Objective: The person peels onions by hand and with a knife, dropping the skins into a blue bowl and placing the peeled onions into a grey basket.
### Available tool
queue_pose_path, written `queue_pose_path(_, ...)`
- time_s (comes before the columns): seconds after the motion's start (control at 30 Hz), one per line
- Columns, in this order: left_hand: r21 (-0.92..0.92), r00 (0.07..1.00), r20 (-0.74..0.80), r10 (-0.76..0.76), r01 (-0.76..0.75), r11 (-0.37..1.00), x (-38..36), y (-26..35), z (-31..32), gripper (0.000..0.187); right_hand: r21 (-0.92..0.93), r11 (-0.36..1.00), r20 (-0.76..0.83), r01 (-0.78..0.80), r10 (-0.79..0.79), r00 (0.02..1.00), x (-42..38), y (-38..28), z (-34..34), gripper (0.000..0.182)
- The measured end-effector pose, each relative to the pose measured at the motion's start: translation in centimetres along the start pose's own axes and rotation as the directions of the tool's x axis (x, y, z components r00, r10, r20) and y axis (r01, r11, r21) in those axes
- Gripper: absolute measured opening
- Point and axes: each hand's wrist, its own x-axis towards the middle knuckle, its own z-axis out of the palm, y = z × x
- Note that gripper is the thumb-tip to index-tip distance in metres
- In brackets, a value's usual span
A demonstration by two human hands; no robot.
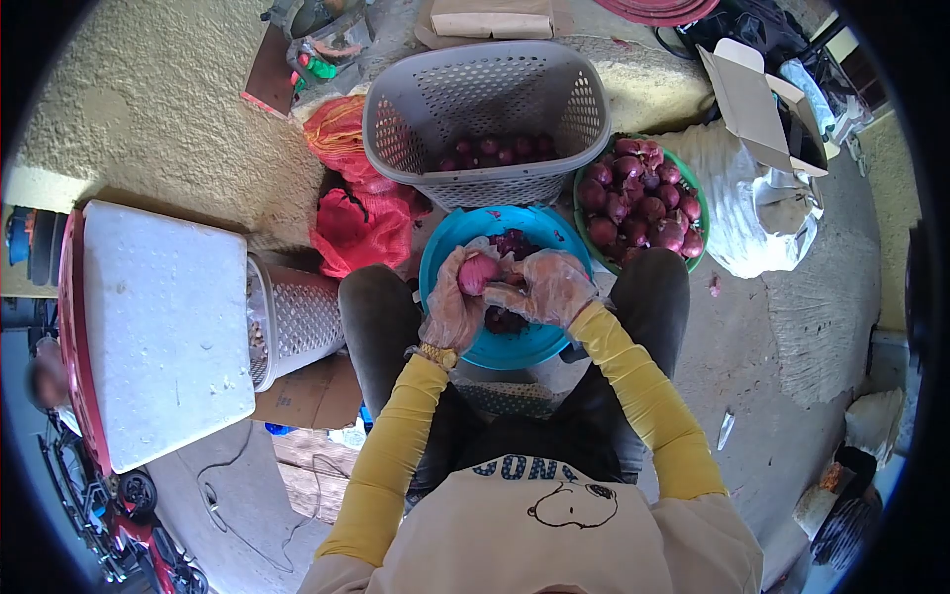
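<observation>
— What are the two hands doing?

— Both wear thin clear gloves. The left hand [453, 302] has its fingers [447, 272] curled around a red onion [477, 271], grasping it from the left. The right hand [549, 289] meets it from the other side, fingers bent onto the same onion; whether it also pinches a blade or a strip of skin, I cannot tell.

— Where is that onion?

— In the air just above a blue basin [534, 342] that sits between the person's knees. Dark purple onion skins [515, 243] lie in the basin under the hands.

— And around it?

— Just beyond the basin stands a grey plastic laundry basket [485, 99] with a layer of red onions [495, 150] on its bottom. To its right, touching the blue basin's rim, a green basin [698, 259] is heaped with more unpeeled onions [638, 203]. A red mesh sack [356, 223] lies crumpled on the floor to the left of the basket. Further left, a white foam slab [163, 327] rests on a red crate, with a white perforated bin [297, 317] beside it. A gold wristwatch [437, 354] shows on the left wrist, at the end of a yellow sleeve [391, 455].
</observation>
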Motion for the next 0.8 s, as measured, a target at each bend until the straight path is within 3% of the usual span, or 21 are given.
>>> queue_pose_path(0.13, -0.026, 0.999, 0.042, -0.019, 0.020, 0.999, -0.2, 0.2, 0.1, 0.037, 0.090, 0.995, -0.077, 0.044, -0.037, 0.996, -0.2, -0.5, -1.3, 0.052)
queue_pose_path(0.2, -0.011, 0.999, 0.032, -0.017, 0.017, 1.000, 0.1, 0.0, -0.3, 0.039, 0.188, 0.982, -0.119, 0.004, 0.019, 0.993, -0.2, -1.2, -2.1, 0.053)
queue_pose_path(0.3, -0.035, 1.000, 0.012, -0.019, 0.020, 0.999, 0.3, -0.1, -0.6, 0.038, 0.166, 0.986, -0.187, 0.023, 0.008, 0.982, -0.1, -0.5, -1.3, 0.054)
queue_pose_path(0.5, -0.020, 0.998, -0.052, -0.038, 0.037, 0.999, -0.1, 0.0, 0.1, 0.038, 0.143, 0.990, -0.131, -0.003, 0.021, 0.991, 0.0, -0.3, -0.9, 0.054)
queue_pose_path(0.8, -0.023, 0.996, 0.053, -0.075, 0.076, 0.997, 0.0, -0.1, -0.4, 0.041, 0.110, 0.994, -0.121, 0.025, -0.012, 0.993, 0.2, 0.7, 0.9, 0.052)
